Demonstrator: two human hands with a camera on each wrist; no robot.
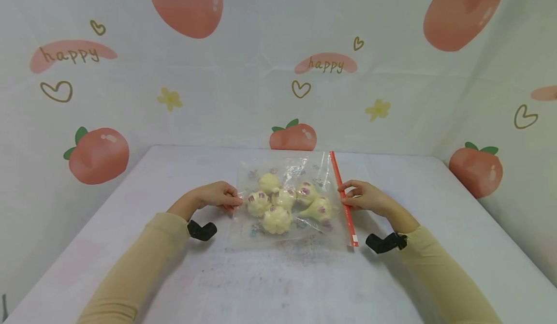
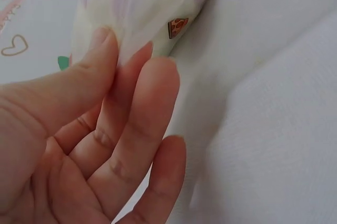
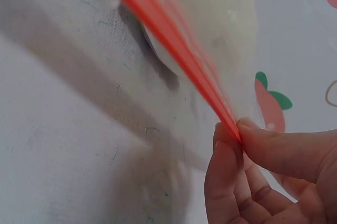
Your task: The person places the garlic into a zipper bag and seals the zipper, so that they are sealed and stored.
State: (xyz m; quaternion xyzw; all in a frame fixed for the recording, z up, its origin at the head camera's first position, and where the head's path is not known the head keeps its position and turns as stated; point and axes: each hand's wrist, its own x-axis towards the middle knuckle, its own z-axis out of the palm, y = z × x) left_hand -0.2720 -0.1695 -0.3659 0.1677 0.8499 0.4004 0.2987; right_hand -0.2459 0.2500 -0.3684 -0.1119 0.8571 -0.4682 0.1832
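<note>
A clear zip bag (image 1: 287, 244) with a red zip strip (image 1: 349, 222) along its right side lies over the middle of the table. Inside it are several garlic bulbs (image 1: 277, 219), cream with purple streaks. My left hand (image 1: 216, 195) pinches the bag's left edge between thumb and fingers, as the left wrist view shows up close. On the opposite side my right hand (image 1: 366, 197) pinches the red strip near its middle. In the right wrist view the strip (image 3: 184, 61) runs taut-looking from the thumb and fingertips toward a white slider at its far end.
A white cloth covers the table (image 1: 261, 290), with faint stains in front of the bag. Behind and at the sides hangs a white curtain (image 1: 243, 72) printed with peaches, hearts and flowers. Black wrist mounts (image 1: 202, 230) sit at both sleeve cuffs.
</note>
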